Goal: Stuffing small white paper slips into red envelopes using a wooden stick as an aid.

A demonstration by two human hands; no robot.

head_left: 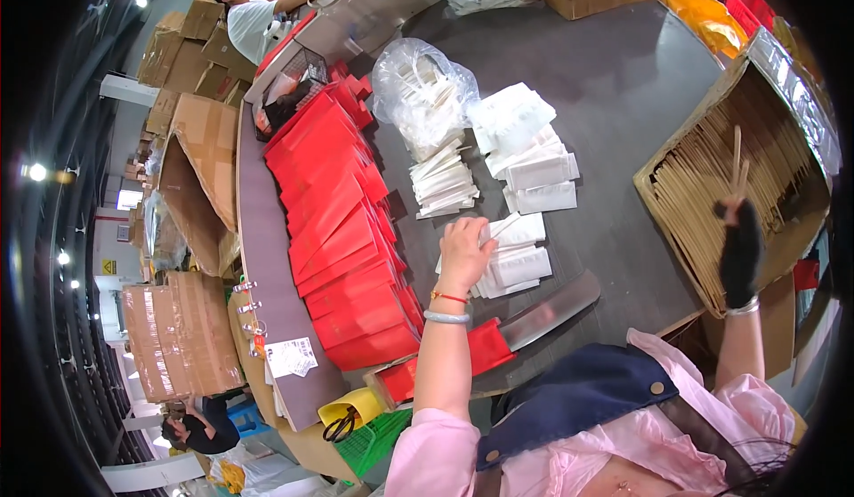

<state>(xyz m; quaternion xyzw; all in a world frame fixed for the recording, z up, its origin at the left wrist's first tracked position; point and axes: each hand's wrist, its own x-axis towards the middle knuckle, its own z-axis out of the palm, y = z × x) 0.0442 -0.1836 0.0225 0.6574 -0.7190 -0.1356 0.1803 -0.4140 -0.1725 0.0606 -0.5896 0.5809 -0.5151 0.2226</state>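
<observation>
Wooden sticks [737,148] are pointing lengthwise forward, right hand [740,246] gripping their hidden ends; left hand [463,252] is curving, any grip unclear.

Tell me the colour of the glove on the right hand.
The glove is black, seen best in the head view.

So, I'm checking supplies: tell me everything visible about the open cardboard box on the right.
The open cardboard box is brown, appears slanted, and sits at the right side of the dark table, its opening facing the camera. Closely packed, slim tan strips, wooden-looking, fill much of it. Shiny, plastic-looking film lies along its upper-right side. The gloved right hand, holding slender sticks, is over it; contact is unclear.
</observation>
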